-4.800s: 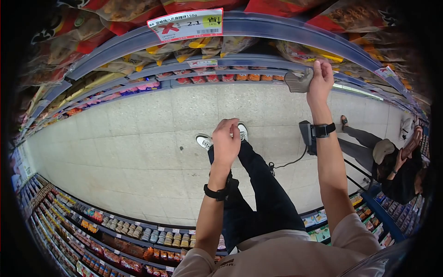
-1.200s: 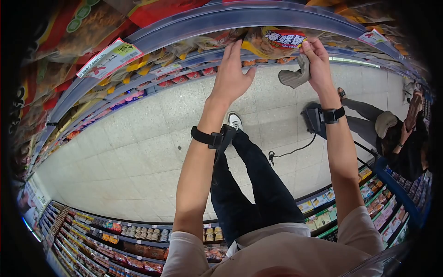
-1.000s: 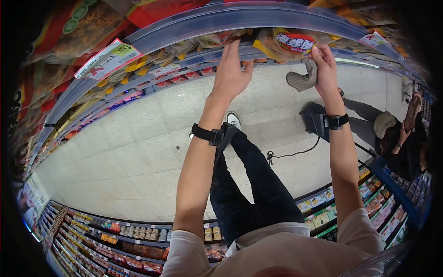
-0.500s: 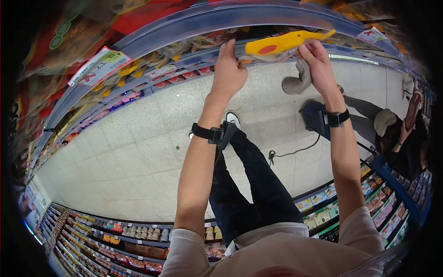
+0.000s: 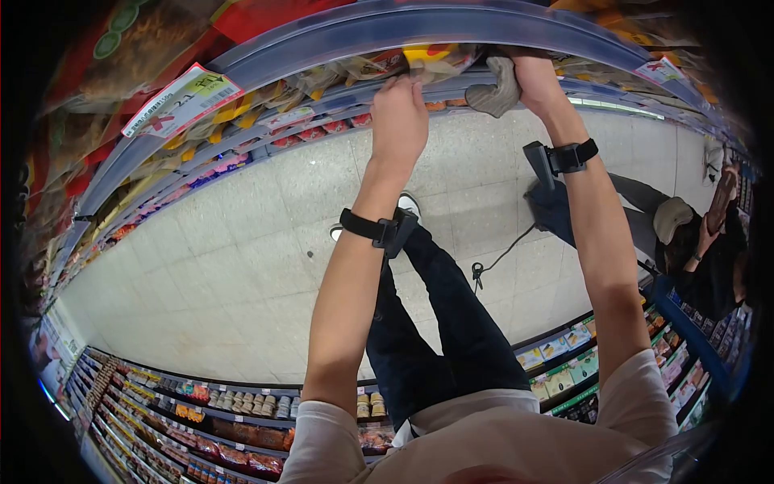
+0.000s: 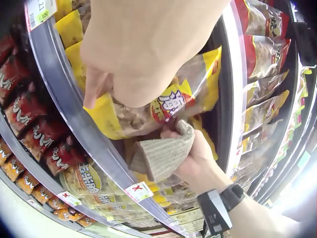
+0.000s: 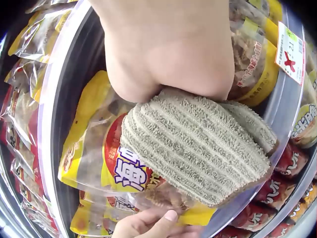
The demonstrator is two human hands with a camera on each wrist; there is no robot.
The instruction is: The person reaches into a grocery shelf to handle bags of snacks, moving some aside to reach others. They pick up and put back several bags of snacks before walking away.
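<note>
A clear snack bag with yellow ends and a red-and-purple label lies on the shelf among similar bags. My left hand is at the shelf front, its thumb and fingers pinching the bag's yellow front end in the left wrist view. My right hand reaches in over the shelf edge, holding a grey ribbed cloth that hangs over part of the bag. The right fingers are mostly hidden by the cloth and the shelf above.
A shelf rail with a price tag curves close above both hands. Red snack packs fill the lower shelf. Behind the right arm a cord hangs, and another person stands at far right.
The snack bag, pinched by my right hand in front of the shelf a second ago, turned edge-on and now lies on the shelf. My right hand moved inward with the cloth; my left fingers closed on the bag.
</note>
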